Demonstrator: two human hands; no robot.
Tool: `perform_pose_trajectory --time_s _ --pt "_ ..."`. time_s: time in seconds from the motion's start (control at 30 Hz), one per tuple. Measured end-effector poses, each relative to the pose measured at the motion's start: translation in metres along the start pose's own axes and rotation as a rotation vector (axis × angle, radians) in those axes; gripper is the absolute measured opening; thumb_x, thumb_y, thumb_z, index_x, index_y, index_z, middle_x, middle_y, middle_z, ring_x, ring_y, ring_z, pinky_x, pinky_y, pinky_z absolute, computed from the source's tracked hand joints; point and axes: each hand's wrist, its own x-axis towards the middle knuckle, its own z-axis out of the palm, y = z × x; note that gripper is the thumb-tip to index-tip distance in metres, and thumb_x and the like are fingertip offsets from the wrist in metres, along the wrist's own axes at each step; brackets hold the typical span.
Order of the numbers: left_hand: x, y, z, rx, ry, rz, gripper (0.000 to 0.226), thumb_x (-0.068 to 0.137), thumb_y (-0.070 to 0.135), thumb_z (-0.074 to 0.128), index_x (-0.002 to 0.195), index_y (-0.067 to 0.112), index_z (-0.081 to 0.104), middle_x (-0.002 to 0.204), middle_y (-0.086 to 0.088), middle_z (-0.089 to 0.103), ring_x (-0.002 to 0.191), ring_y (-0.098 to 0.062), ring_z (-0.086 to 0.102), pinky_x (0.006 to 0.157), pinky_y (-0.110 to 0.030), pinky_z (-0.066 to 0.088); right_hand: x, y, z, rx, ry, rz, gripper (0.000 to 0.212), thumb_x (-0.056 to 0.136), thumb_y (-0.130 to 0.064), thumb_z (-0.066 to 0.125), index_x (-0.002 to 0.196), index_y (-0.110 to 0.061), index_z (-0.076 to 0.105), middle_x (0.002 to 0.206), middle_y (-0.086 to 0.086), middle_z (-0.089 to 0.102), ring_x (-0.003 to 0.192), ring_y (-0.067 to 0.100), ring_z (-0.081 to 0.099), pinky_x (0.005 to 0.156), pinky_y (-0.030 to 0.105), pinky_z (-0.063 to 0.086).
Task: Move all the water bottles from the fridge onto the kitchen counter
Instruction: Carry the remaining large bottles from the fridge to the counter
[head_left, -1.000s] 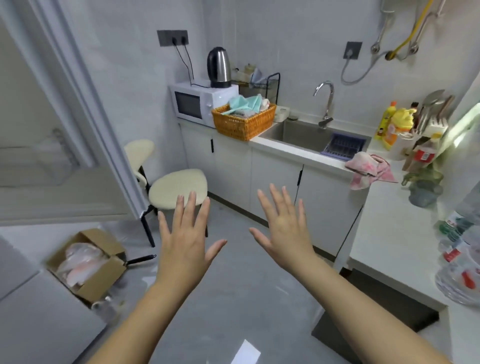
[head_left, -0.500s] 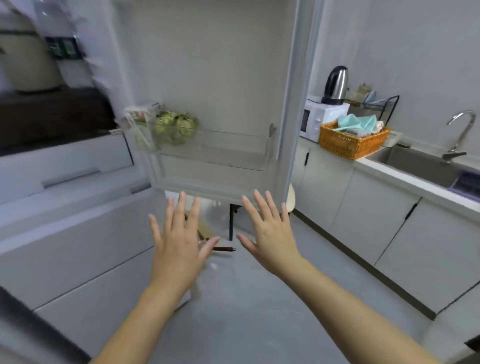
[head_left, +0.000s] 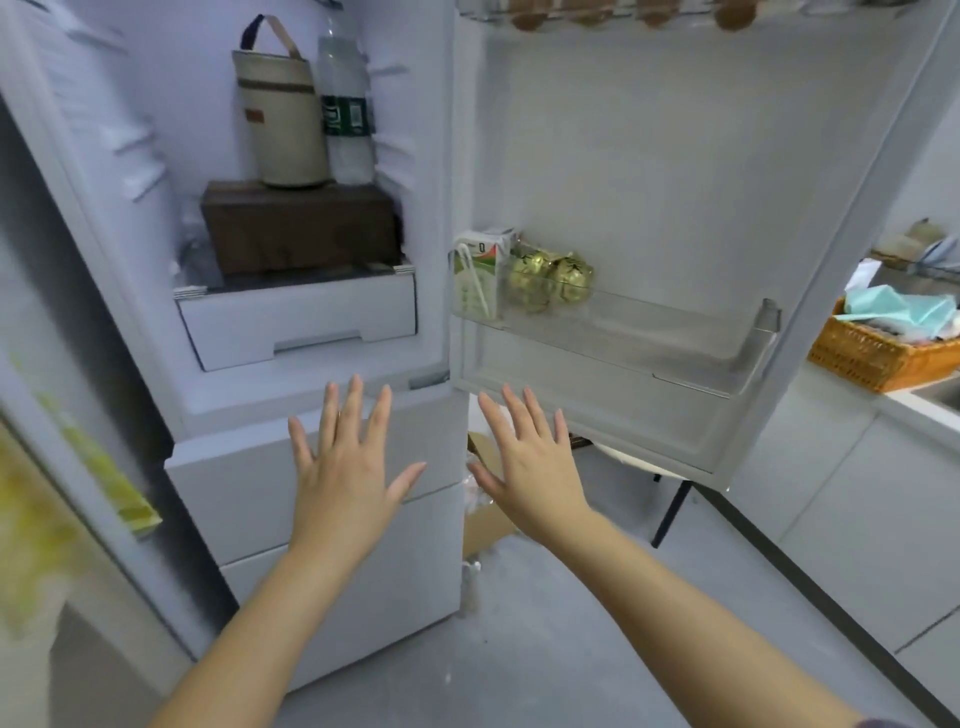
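Note:
The fridge (head_left: 311, 400) stands open in front of me. One clear water bottle (head_left: 347, 109) with a dark green label stands upright on a brown box (head_left: 298, 228) inside, right beside a beige insulated bag (head_left: 283, 119). My left hand (head_left: 353, 462) and my right hand (head_left: 530, 467) are held out flat, fingers spread, palms down, below the fridge compartment. Neither hand touches or holds anything. The kitchen counter (head_left: 919, 405) shows only at the right edge.
The open fridge door (head_left: 675, 156) swings to the right; its shelf (head_left: 649, 332) holds a drink carton (head_left: 475, 275) and green-gold wrapped items (head_left: 550, 278). An orange basket (head_left: 883, 348) with cloths sits on the counter. A cardboard box (head_left: 488, 514) lies on the floor.
My view has swung left from the sink and counter to the open fridge interior. Both hands stay open and spread in front of me.

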Motion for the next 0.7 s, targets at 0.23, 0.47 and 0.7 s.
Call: perform_pose_trajectory --time_s 0.23,0.47,0.7 --pt "0.055 -0.055 0.022 0.094 0.027 -0.061 0.085 0.081 0.055 0.062 0.148 0.011 0.036 0.157 -0.017 0.025 0.147 -0.036 0.017 0.111 -0.066 0.018 0.089 -0.031 0.044 0.051 -0.052 -0.113 0.074 0.099 -0.052 0.042 0.157 -0.027 0.003 0.165 0.006 0.003 0.152 0.029 -0.004 0.119 0.053 0.0" --pt "0.152 -0.12 0.041 0.18 0.02 -0.15 0.084 0.086 0.054 0.06 0.152 0.015 0.028 0.16 -0.014 0.016 0.149 -0.033 0.009 0.113 -0.063 0.011 0.217 -0.067 0.078 0.102 -0.036 -0.167 0.074 0.1 -0.051 0.039 0.157 -0.027 -0.001 0.165 0.007 0.0 0.152 0.029 -0.005 0.119 0.052 0.0" --pt "0.228 -0.176 0.052 0.277 0.05 -0.148 0.082 0.079 0.05 0.071 0.145 0.012 0.042 0.154 -0.018 0.032 0.144 -0.037 0.026 0.107 -0.067 0.024 0.318 -0.098 0.096 0.153 -0.028 -0.14 0.073 0.1 -0.049 0.041 0.157 -0.027 0.001 0.165 0.004 -0.001 0.152 0.027 -0.005 0.121 0.053 0.005"
